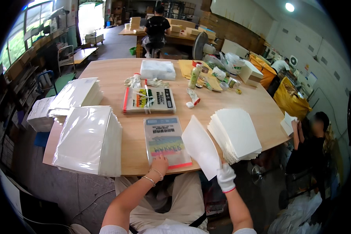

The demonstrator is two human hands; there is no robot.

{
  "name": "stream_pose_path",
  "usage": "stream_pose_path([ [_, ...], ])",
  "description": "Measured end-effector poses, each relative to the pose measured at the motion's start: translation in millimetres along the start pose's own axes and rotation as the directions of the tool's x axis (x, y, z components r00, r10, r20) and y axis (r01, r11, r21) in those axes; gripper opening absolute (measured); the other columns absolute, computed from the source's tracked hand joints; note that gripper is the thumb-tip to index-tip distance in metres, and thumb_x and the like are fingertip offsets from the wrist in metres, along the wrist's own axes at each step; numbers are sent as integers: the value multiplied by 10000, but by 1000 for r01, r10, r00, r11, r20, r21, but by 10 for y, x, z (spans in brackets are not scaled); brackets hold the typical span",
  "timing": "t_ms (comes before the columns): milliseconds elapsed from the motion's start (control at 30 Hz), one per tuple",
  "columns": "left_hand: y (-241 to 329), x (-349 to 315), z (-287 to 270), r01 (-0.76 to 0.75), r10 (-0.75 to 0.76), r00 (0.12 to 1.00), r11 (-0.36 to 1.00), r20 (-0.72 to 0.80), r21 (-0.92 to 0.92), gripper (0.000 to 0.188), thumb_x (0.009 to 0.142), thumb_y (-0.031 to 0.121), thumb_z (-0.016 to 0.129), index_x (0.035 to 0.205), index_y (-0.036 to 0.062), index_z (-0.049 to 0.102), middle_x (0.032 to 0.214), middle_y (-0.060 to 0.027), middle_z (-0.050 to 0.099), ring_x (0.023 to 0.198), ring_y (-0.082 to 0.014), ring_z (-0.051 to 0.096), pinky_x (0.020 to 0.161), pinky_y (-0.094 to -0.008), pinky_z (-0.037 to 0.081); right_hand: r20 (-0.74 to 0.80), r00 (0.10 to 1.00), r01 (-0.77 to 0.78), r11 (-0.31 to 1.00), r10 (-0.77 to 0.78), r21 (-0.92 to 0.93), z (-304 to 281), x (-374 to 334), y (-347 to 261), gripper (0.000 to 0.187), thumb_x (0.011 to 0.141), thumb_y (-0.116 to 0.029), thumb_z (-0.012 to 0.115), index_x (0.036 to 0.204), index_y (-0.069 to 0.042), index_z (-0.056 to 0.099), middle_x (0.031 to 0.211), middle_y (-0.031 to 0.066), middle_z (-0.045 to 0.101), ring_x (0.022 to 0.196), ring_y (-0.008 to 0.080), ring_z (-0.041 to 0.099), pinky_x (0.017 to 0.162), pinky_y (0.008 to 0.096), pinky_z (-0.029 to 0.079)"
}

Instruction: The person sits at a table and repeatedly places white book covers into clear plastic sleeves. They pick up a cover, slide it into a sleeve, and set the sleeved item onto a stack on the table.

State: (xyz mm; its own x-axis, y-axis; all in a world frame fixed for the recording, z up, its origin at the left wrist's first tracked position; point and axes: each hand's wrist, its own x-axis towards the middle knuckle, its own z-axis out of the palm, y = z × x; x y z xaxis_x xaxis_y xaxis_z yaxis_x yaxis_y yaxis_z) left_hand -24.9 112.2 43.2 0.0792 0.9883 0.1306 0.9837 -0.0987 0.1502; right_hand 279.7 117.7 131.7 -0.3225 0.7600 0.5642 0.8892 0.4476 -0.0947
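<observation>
My left hand (159, 163), bare with thin bracelets at the wrist, rests on the near edge of a clear plastic pouch with coloured printing (165, 141) lying flat on the wooden table (117, 74). My right hand (225, 177), in a white glove, grips a single white sheet (201, 147) by its lower corner, tilted up just right of the pouch. A fanned stack of white sheets (236, 134) lies to the right of that sheet.
Two tall stacks of clear-bagged white sheets (90, 138) (77, 93) fill the left side. A bundled pack of printed pouches (149, 100), a wrapped white bundle (157, 69), bottles and tape sit farther back. One person sits at the right edge (312, 140), another at a far table (156, 29).
</observation>
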Motion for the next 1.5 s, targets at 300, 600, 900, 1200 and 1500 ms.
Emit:
stream_pose_path([
  [300,-294,269,144,-63,68,989,997,-131,46,129,731,119,539,811,51,613,857,-99,546,821,-260,542,703,-392,477,311,797,-584,531,517,613,-809,-80,-294,215,858,-97,451,1023,23,520,869,110,578,769,194,561,666,317,444],
  [600,-682,367,91,-188,125,967,940,-223,-286,172,721,140,567,866,51,594,937,-136,566,909,-298,534,749,-384,456,840,448,-787,-312,305,533,-289,-772,-323,296,811,-61,464,1095,16,499,983,95,574,858,205,572,714,313,480],
  [900,-562,150,-579,452,-347,891,608,294,-653,187,802,172,555,845,-6,592,713,-137,617,653,-297,598,610,-363,485,837,397,-577,-607,376,546,-72,-886,-593,303,857,-49,397,1153,-9,450,1052,104,545,856,199,575,647,302,494],
  [1200,-256,-90,-603,109,-292,955,494,-47,-862,164,820,77,521,934,-40,540,686,-117,617,602,-155,611,572,-309,495,841,344,-589,-601,418,540,-252,-726,-886,241,882,-109,418,1119,-106,459,826,8,536,573,76,490,414,205,371],
  [1500,446,-464,1237,-185,76,971,835,-225,-518,276,833,117,524,1095,31,501,1144,-174,505,1092,-216,472,917,-327,385,897,198,-690,-594,395,414,-278,-731,-1053,31,888,-154,454,917,-154,464,639,-54,428,459,42,381,365,202,315],
])
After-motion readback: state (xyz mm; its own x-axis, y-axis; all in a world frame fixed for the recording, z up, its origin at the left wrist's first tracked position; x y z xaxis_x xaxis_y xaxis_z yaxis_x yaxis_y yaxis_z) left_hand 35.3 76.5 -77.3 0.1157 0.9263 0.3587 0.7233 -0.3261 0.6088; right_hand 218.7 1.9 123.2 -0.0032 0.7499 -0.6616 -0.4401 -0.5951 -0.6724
